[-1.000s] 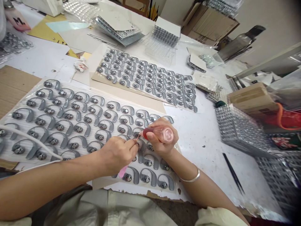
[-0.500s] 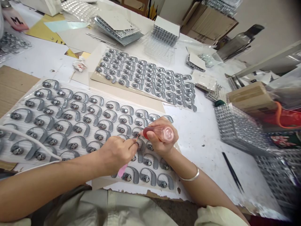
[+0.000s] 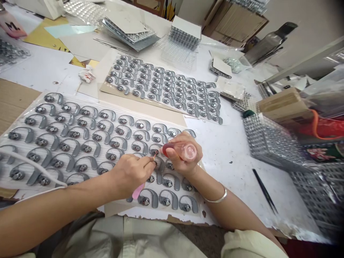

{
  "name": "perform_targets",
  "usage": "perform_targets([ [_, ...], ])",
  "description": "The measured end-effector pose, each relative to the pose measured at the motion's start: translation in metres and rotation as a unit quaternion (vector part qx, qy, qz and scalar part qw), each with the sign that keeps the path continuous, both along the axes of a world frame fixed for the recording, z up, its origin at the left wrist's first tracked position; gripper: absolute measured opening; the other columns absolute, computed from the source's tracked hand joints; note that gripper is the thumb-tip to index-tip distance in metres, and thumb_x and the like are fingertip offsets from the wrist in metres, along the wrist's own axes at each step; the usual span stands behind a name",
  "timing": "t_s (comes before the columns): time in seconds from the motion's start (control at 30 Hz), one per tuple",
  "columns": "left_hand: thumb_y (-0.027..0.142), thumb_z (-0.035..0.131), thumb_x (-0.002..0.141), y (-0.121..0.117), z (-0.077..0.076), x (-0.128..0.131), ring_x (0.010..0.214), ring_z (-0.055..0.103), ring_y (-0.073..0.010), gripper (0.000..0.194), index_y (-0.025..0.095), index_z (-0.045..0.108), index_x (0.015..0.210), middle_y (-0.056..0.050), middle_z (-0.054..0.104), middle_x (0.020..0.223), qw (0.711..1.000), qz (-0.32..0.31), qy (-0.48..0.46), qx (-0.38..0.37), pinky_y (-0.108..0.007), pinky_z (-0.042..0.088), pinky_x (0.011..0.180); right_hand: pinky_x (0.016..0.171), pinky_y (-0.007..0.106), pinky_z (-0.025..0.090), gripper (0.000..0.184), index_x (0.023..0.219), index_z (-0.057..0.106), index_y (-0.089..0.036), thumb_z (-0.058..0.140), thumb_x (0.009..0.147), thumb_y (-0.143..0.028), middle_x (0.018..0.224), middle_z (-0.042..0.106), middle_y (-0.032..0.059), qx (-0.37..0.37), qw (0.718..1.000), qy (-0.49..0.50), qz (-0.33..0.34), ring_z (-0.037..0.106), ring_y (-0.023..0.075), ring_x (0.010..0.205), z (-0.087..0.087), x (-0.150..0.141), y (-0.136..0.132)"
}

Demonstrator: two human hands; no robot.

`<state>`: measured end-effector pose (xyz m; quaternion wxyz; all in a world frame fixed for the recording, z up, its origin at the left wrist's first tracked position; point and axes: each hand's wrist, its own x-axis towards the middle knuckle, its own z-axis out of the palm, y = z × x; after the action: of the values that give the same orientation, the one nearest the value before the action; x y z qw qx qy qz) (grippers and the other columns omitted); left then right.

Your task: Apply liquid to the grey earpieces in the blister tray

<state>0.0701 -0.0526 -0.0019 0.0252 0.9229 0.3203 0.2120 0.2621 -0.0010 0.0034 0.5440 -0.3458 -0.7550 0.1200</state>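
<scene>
Left hand [image 3: 131, 175]: I pinch a pink-handled brush [image 3: 137, 191] narrowly, tip steady.
Right hand [image 3: 182, 154]: I wrap a small clear bottle [image 3: 190, 151], red end just beside the tip.

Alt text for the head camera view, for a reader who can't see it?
The left hand holds a thin pink-handled tool to the tip of a red-tipped clear bottle in the right hand, above rows of grey ear-hook parts.

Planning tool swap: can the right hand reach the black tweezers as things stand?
Likely yes: nothing shows between the right hand and the tweezers, but it holds a clear bottle it must set down first.
</scene>
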Motion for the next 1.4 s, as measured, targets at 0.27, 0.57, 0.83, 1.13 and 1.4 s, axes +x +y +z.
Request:
perform_targets([
  [0.27, 0.007, 0.050, 0.074, 0.0015, 0.0019, 0.0024, 0.055, 0.062, -0.0149, 0.016, 0.013, 0.058, 0.087, -0.007, 0.068, 0.083, 0.999, 0.004, -0.046, 0.024, -0.027, 0.045, 0.046, 0.048, 0.031, 0.042, 0.013, 0.082, 0.058, -0.021, 0.065, 0.075, -0.028, 0.064, 0.058, 0.0011, 0.026, 0.999, 0.038, 0.013, 0.051, 0.0142, 0.053, -0.0034, 0.0014, 0.0023],
  [0.57, 0.005, 0.048, 0.077, 0.0023, 0.0007, 0.0029, 0.056, 0.063, -0.0139, 0.016, 0.013, 0.059, 0.086, -0.006, 0.068, 0.080, 0.998, 0.007, -0.050, 0.024, -0.024, 0.045, 0.047, 0.048, 0.031, 0.042, 0.013, 0.079, 0.057, -0.021, 0.065, 0.075, -0.029, 0.063, 0.059, 0.0012, 0.006, 0.999, 0.049, 0.004, 0.050, 0.0138, 0.051, -0.0058, 0.0039, 0.0025],
  [0.83, 0.007, 0.046, 0.080, 0.0024, 0.0003, 0.0026, 0.052, 0.060, -0.0120, 0.017, 0.013, 0.060, 0.085, -0.005, 0.068, 0.076, 0.998, 0.014, -0.043, 0.032, -0.022, 0.046, 0.048, 0.047, 0.030, 0.043, 0.015, 0.083, 0.058, -0.019, 0.066, 0.076, -0.030, 0.063, 0.057, 0.0006, 0.033, 0.998, 0.044, 0.014, 0.050, 0.0134, 0.052, -0.0066, 0.0029, 0.0043],
  [1.13, 0.007, 0.046, 0.081, 0.0027, 0.0035, 0.0009, 0.056, 0.062, -0.0118, 0.018, 0.015, 0.062, 0.087, -0.005, 0.068, 0.078, 0.999, 0.017, -0.029, 0.010, -0.020, 0.047, 0.050, 0.047, 0.030, 0.044, 0.017, 0.082, 0.056, -0.019, 0.066, 0.076, -0.032, 0.062, 0.056, 0.0006, 0.038, 0.999, 0.023, 0.009, 0.050, 0.0134, 0.052, -0.0057, 0.0030, 0.0022],
  [1.4, 0.009, 0.047, 0.081, 0.0041, 0.0020, -0.0007, 0.057, 0.064, -0.0120, 0.018, 0.015, 0.062, 0.089, -0.002, 0.069, 0.080, 0.999, 0.016, -0.045, 0.008, -0.021, 0.047, 0.048, 0.046, 0.030, 0.044, 0.017, 0.080, 0.054, -0.020, 0.064, 0.077, -0.033, 0.058, 0.055, -0.0003, 0.062, 0.998, 0.003, -0.003, 0.049, 0.0131, 0.050, -0.0036, 0.0033, 0.0020],
])
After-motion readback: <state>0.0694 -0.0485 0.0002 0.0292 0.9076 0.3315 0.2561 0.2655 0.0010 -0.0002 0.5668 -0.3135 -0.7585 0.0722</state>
